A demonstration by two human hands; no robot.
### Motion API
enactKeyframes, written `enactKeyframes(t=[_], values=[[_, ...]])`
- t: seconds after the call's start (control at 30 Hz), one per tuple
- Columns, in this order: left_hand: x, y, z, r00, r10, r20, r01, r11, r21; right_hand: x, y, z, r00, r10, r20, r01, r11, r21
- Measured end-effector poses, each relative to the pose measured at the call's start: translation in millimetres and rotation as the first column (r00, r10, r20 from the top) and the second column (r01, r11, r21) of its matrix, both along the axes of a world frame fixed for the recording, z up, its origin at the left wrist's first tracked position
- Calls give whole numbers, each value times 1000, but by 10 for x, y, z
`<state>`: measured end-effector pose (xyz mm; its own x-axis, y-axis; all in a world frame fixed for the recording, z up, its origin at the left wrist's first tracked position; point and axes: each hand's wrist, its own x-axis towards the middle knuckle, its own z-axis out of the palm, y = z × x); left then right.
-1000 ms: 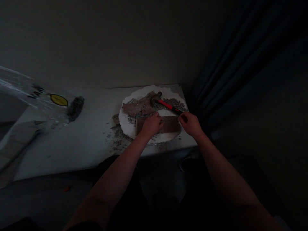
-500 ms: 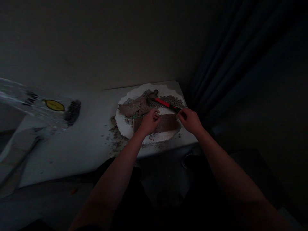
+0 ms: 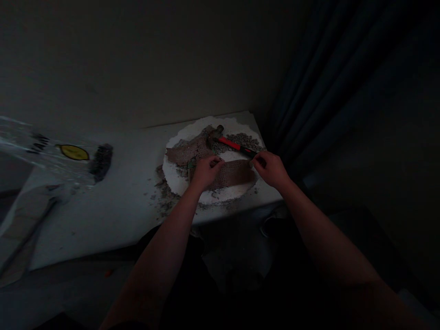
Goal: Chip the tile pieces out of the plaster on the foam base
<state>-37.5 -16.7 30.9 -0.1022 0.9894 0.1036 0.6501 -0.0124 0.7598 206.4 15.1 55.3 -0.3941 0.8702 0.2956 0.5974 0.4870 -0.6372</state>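
Note:
A brown strip with a dotted, mesh-like surface (image 3: 235, 174) lies across a white scalloped round mat (image 3: 175, 181). At the strip's right end, my right hand (image 3: 271, 169) pinches its upper corner between thumb and finger. My left hand (image 3: 205, 173) is over the left part of the strip, fingertips drawn together near its upper edge; what they hold, if anything, is too dark to make out. Behind both hands rests a claw hammer (image 3: 232, 144) with a red and black handle. A second brown dotted piece (image 3: 187, 152) lies at the mat's left side.
Grey crumbs (image 3: 242, 140) are heaped behind the hammer handle, and more debris (image 3: 163, 192) is scattered left of the mat on the white table (image 3: 123, 206). A clear plastic bag with a yellow label (image 3: 74, 152) is at the left. Dark curtains (image 3: 302, 91) hang at the right.
My left hand has shifted slightly left, and its fingers have come closer together. The right hand keeps its pinch at the strip's right end. The view has moved a little.

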Motion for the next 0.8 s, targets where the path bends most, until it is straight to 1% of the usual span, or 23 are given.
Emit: enactKeyframes(t=[0.13,0.23,0.53,0.8], values=[[46,-5,-17,998,-36,-44,37,999,24,-3,3,-7,1000,-1,8,1,1000,14],[71,-7,-21,996,-53,-69,54,998,17,-3,-1,-9,1000,-8,16,7,1000,22],[65,-13,-32,992,-52,-118,55,998,19,1,13,-23,1000,-10,8,10,1000,24],[56,-6,-69,992,-49,-120,52,998,19,15,19,-9,1000,-19,9,19,1000,7]])
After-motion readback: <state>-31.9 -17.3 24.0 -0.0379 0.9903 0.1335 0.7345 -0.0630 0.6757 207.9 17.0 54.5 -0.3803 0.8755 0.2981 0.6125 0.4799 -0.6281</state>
